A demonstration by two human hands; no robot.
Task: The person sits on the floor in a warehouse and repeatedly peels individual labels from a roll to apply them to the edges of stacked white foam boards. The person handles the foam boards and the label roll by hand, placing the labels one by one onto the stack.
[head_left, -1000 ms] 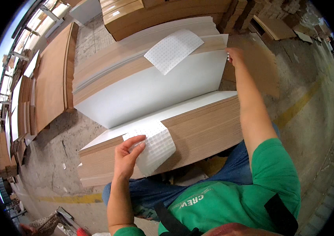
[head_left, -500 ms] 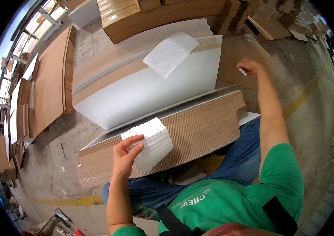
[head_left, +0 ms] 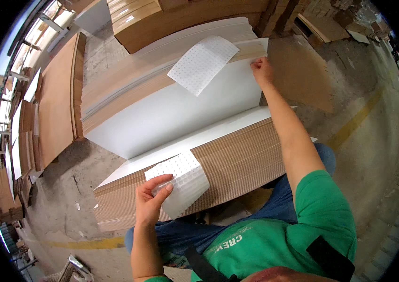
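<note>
My left hand pinches a sheet of small round adhesive pads between thumb and fingers; its upper part is dotted and its lower part looks bare and translucent. The sheet hangs over the near stack of corrugated cardboard panels, whose top shows a white face. My right hand is closed at the upper right corner of a white panel leaning against the farther stack. Its fingertips touch the panel's edge region; what they hold is too small to tell. A second dotted sheet lies across the farther stack's top edges.
Brown cardboard boxes stand behind the farther stack. To the left leans a large brown cardboard stack. A flat brown sheet lies on the concrete floor at right, near a yellow floor line. My jeans-clad legs flank the near stack.
My right hand has moved left from over the floor to the leaning panel's corner. More white face shows on top of the near stack. My left hand keeps its hold on the sheet.
</note>
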